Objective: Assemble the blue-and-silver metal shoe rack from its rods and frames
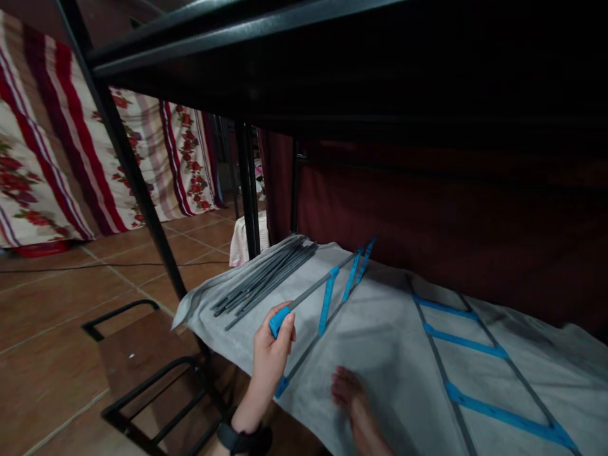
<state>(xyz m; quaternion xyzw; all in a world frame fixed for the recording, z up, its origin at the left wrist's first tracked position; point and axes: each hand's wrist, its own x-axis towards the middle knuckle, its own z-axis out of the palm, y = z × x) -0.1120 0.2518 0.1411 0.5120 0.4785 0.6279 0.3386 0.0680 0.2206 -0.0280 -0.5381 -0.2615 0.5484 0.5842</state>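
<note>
My left hand [274, 342], with a dark watch on the wrist, is closed around a blue plastic connector [280, 321] at the near end of a grey rod [311, 291]. That rod belongs to a ladder-like frame with blue crosspieces [327, 303], tilted up from the grey sheet; a second rod [306, 358] runs along its lower side. My right hand [350, 389] is in shadow low over the sheet, right of this frame. Its fingers are loosely bent, with nothing visible in them. Another frame of grey rods and blue crosspieces [503, 415] lies flat at the right.
A bundle of loose grey rods [266, 278] lies on the sheet [389, 354] at the far left. The bunk's dark metal post [135, 171] and low upper deck [285, 69] border the work. A brown seat with black metal rails [142, 354] stands on the tiled floor.
</note>
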